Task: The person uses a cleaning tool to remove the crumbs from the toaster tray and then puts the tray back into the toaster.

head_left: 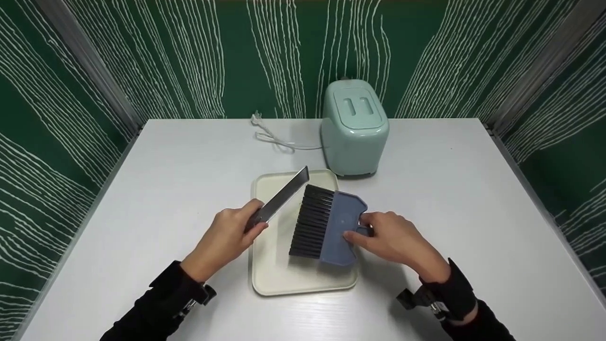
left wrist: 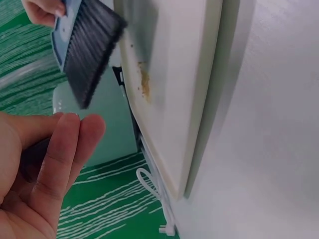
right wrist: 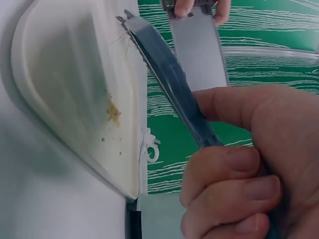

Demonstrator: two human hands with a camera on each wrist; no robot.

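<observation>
My left hand [head_left: 229, 232] grips the dark handle of a flat grey scraper [head_left: 286, 194], tilted edge-up over the left part of a cream tray [head_left: 270, 277]. My right hand [head_left: 393, 237] holds a wide brush [head_left: 343, 227] by its short handle, thumb lying on the blue-grey back. Its black bristles point left, toward the scraper, and hang over the tray's right half. In both wrist views a small patch of yellow-brown crumbs [right wrist: 113, 110] lies on the tray near one edge, with a few specks around it. The left wrist view hides most of the scraper behind the fingers.
A mint-green toaster [head_left: 355, 147] stands at the back, close behind the tray's far right corner. Its white cord and plug [head_left: 279, 139] lie loose to its left. Green patterned panels [head_left: 303, 57] border the white table [head_left: 189, 166] at the back and sides.
</observation>
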